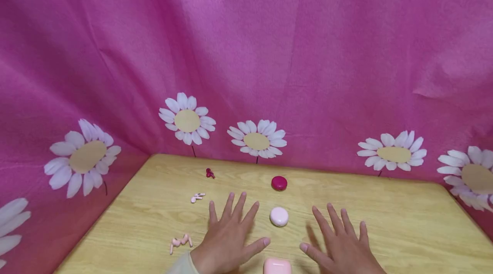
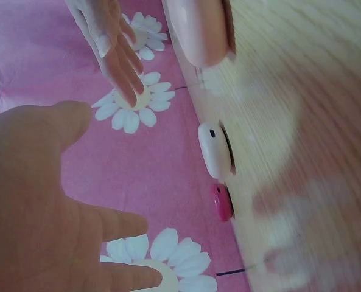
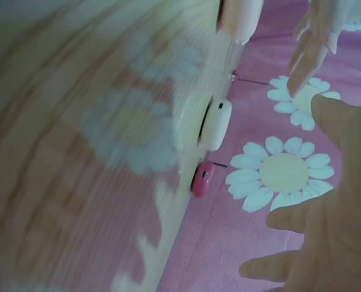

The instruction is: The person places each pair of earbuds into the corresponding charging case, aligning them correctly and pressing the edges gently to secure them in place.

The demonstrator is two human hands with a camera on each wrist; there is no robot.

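Observation:
Fingers spread, my left hand hovers palm down over the table, holding nothing. My right hand is spread the same way on the right side, also holding nothing. Between them a column of earbud cases runs away from me: a pink rounded-square case nearest, cut off by the frame, a pale pink round case, and a dark magenta round case farthest. To the left of my left hand lie pink earbuds, pale pink earbuds and dark magenta earbuds.
The light wooden table reaches back to a magenta cloth printed with white daisies. That cloth also hangs along the left side and at the right edge. Both wrist views show the cases standing low on the tabletop.

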